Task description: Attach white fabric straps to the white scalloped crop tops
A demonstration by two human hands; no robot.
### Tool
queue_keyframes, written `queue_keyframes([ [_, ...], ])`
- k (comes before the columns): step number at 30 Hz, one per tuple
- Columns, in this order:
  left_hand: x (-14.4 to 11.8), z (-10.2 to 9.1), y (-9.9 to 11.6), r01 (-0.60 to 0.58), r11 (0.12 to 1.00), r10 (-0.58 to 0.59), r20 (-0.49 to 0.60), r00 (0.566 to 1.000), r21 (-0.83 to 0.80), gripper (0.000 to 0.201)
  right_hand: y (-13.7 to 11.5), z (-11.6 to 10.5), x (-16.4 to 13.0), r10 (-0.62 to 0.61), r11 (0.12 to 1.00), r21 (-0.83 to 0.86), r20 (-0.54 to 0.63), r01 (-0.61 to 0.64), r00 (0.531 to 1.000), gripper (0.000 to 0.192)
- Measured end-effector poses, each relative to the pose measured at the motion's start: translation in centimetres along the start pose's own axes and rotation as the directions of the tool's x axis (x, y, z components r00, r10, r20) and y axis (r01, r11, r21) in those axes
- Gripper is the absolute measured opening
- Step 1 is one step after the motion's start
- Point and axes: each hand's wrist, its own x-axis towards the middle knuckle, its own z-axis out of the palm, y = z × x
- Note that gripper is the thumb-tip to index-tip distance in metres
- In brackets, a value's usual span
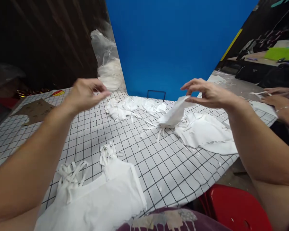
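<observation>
My right hand [204, 93] pinches the upper edge of a white fabric piece [174, 112], lifting it so that it tilts over the table. Thin ties trail from that piece onto the cloth. Raised over the table on the other side, my left hand [88, 93] has its thumb and forefinger apart, with nothing visible between them. White strappy garments [98, 195] lie stacked in front of me, their looped straps pointing away. Beneath my right hand rests a pile of white fabric pieces [207, 131]. Farther back lies another heap of white pieces with ties [135, 107].
A grid-patterned cloth covers the table [156, 166]. A blue panel [178, 45] rises behind it, with a black wire frame [156, 91] at its foot. Brown cardboard [36, 112] lies at left. A red stool [236, 208] stands below right. Another person's hands [279, 98] are at far right.
</observation>
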Motion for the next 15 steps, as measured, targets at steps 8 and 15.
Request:
queue_keyframes([
  [8,-4.3,18.1,7.7,-0.028,0.896,0.268,0.489,0.83,-0.444,0.058,-3.1,1.9,-3.6,0.031,0.879,0.471,0.114,-0.081,0.993,0.024],
  [15,-2.7,25.1,10.9,0.077,0.762,0.242,0.393,0.887,-0.643,0.105,-2.9,0.3,-5.8,0.037,0.608,0.794,-0.053,0.02,0.998,0.019],
])
